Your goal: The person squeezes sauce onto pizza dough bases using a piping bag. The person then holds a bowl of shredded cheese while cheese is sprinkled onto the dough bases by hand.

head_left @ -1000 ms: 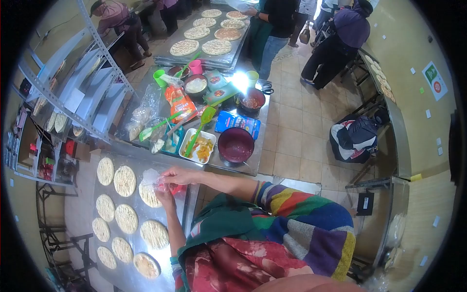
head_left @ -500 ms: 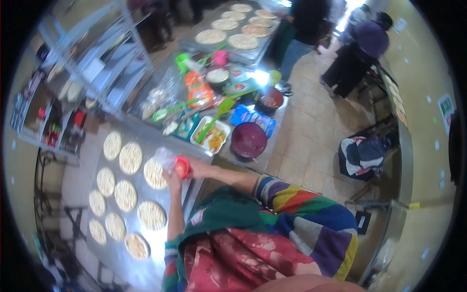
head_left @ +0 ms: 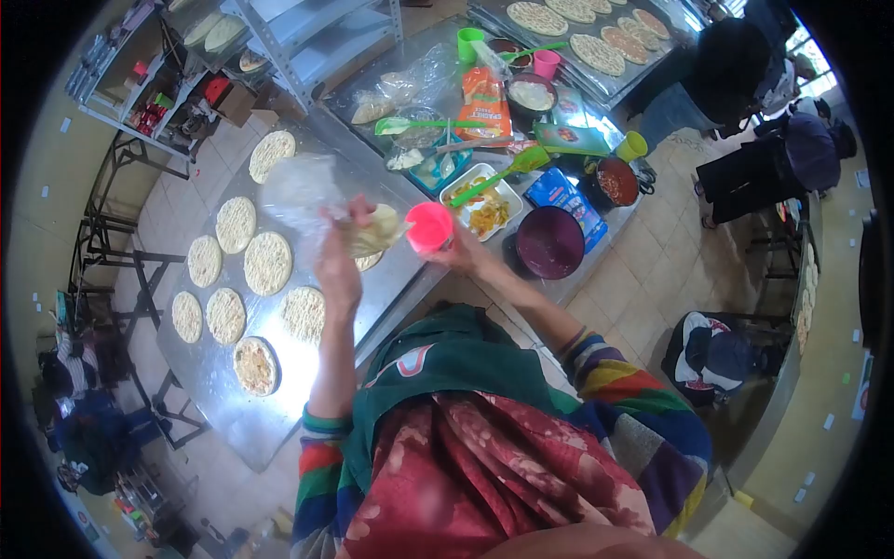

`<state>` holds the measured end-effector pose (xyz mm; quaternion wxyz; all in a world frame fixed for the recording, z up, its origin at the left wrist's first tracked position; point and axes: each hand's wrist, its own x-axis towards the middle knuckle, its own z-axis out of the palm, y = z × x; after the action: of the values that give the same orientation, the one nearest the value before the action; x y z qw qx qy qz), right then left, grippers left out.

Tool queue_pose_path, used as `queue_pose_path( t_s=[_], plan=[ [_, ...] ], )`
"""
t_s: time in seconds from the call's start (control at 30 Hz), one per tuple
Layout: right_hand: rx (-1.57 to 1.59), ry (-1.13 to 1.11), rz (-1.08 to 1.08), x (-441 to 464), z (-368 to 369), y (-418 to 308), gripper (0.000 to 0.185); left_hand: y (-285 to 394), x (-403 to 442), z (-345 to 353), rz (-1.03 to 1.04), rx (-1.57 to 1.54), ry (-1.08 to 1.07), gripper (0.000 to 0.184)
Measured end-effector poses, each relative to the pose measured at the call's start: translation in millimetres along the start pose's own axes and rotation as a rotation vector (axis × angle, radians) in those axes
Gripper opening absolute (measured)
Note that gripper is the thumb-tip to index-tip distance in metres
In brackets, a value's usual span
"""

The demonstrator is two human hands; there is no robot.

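Cup of bright pink plastic (head_left: 429,226), open mouth showing, up in the right hand (head_left: 458,253); fingers curled round its near right side, partly closed to the width of the wall, some hidden behind it; it sits by the right edge of the broad silvery metal table (head_left: 251,424), with the round dark purple bowl (head_left: 549,242) farther right. Over on the left, the left hand (head_left: 339,265) is half curled about the limp, clear plastic bag (head_left: 303,191), whose slack end spreads far and left; a pale, blurred mass shows between that hand and the cup, and I cannot tell whether it is in the bag; nor can I tell how tight those fingers are.

Handling, then: the cup looks light and stiff, smooth enough to slip from a greasy palm; best held low round the wall, clear of the rim. The bag should be the awkward one, thin, soft and slithery, with any load sagging to its low end; gather it at the neck, and keep nails off the film. Below lie pale, round, flat dough pieces (head_left: 268,263); soft and easily torn, I'd judge, so support them broadly from underneath, never pinch an edge!
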<state>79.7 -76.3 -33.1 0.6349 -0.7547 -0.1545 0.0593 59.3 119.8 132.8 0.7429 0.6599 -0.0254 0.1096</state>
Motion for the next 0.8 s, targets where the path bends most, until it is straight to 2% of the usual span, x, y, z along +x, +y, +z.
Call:
queue_pose_path(
  t_s=[0.03,0.13,0.17,0.2,0.23,0.27,0.33,0.43,0.53,0.63,0.7,0.73,0.77,0.8],
  plan=[
    [-0.010,0.058,-0.056,6.5,-11.5,3.7,0.088,13.4,4.2,-3.2,-0.012,0.030,0.050,0.047],
    [0.045,0.264,-0.145,45.9,-53.6,18.3,0.089,57.7,16.4,-7.3,0.082,-0.054,0.148,0.036],
    [-0.043,0.265,-0.225,65.5,-77.0,16.9,0.091,63.1,18.3,-12.1,0.069,-0.054,0.263,0.037],
    [-0.016,0.268,-0.184,90.3,-100.1,43.0,0.090,72.7,20.0,-17.1,0.059,-0.005,0.332,0.038],
    [-0.086,0.338,-0.193,105.1,-113.4,10.2,0.087,79.3,21.4,-22.7,0.048,0.044,0.399,0.039],
    [-0.088,0.370,-0.230,131.5,-128.2,17.4,0.092,76.4,23.7,-32.0,0.103,0.079,0.449,0.041],
    [-0.568,0.586,-0.176,181.6,-154.9,53.7,0.101,77.2,21.6,-48.5,0.076,0.124,0.593,0.043],
    [-0.526,0.497,-0.272,243.0,-173.3,81.9,0.097,69.5,11.3,-83.7,0.094,0.150,0.720,0.046],
    [-0.458,0.369,-0.054,282.9,-174.6,125.1,0.095,61.8,-18.2,-133.9,0.107,0.115,0.763,0.043],
    [-0.445,0.361,0.113,304.8,-166.5,149.7,0.093,58.6,-38.7,-167.9,0.152,0.125,0.833,0.038],
    [-0.465,0.366,0.127,323.1,-165.5,188.4,0.098,63.8,-51.2,-176.0,0.167,0.159,0.933,0.039],
    [-0.497,0.370,0.030,331.3,-170.3,222.9,0.101,64.3,-57.8,-180.2,0.168,0.224,0.965,0.038],
    [-0.532,0.302,0.032,335.6,-177.5,233.1,0.102,59.2,-71.6,-197.4,0.146,0.278,1.021,0.036],
    [-0.633,0.354,0.054,346.0,-183.2,262.6,0.097,60.4,-70.4,-196.2,0.146,0.296,1.195,0.039]
  ],
)
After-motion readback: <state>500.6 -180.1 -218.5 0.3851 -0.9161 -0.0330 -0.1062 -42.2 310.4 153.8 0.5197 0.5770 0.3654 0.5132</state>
